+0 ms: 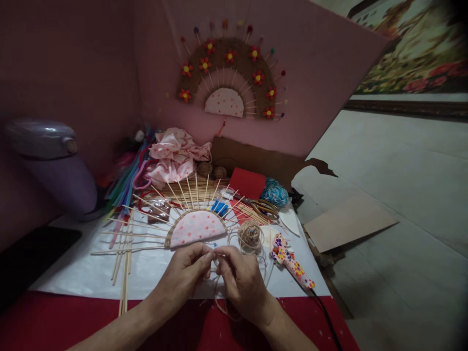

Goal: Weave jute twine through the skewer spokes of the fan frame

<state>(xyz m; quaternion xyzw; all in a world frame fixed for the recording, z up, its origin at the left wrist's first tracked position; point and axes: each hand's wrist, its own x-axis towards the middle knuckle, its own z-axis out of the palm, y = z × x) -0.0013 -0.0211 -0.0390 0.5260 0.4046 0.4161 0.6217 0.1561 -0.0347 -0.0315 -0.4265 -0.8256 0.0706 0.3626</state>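
A small clear bag (159, 208) lies among the bamboo sticks (146, 229); what it holds I cannot tell. The left hand (188, 270) and the right hand (243, 280) both pinch the jute twine strand (216, 297) between their fingertips. The strand is just below the pink half-circle (196, 227) and near the twine ball (250, 234).

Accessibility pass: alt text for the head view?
The left hand and right hand pinch jute twine in front of a pink half-circle ringed with fanned wooden sticks, on white paper. A twine ball, flowered glue gun and scissors lie to the right; a flowered arch hangs behind.
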